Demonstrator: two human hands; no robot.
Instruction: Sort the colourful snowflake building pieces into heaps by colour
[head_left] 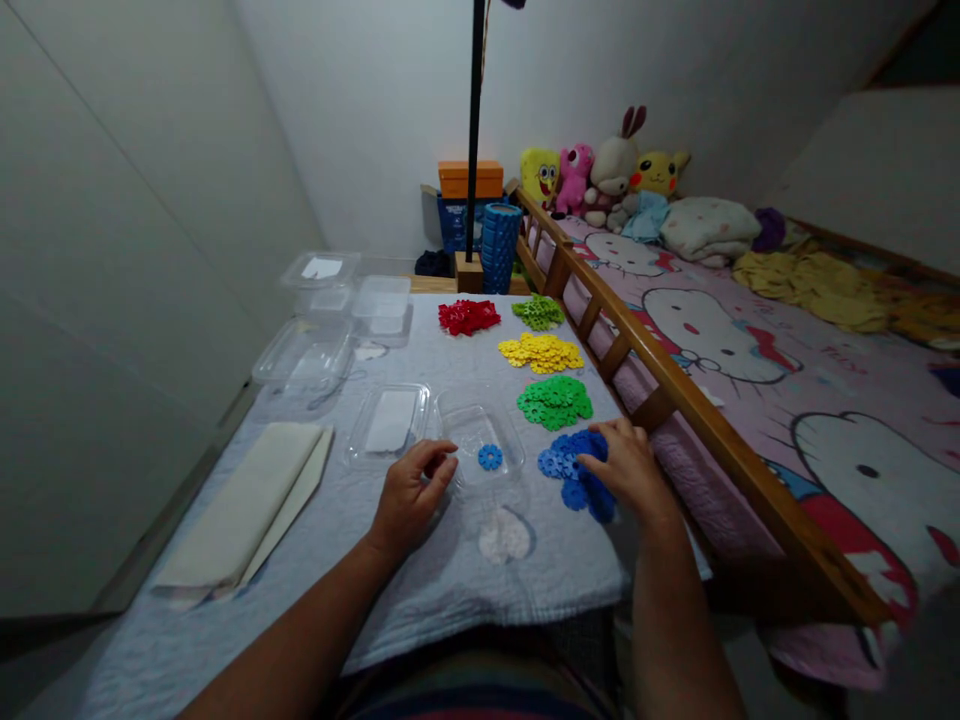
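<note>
My right hand (628,462) reaches over a pile of blue snowflake discs (577,470), thumb and fingers apart and touching the pile's right side; part of the pile is hidden under it. My left hand (415,490) rests beside a clear plastic container (517,450), loosely curled, with a gap between thumb and forefinger and nothing visible in it. A single blue snowflake disc (490,457) lies inside that container. Just left of it is a clear lid or shallow box (360,428) with a white paper in it.
Piles of green (555,402), yellow (541,352), light green (538,312) and red discs (469,317) line the table's right and back. More clear containers (304,352) stand at the back left. A folded cloth (247,505) lies left. A wooden bed rail (675,400) borders the right.
</note>
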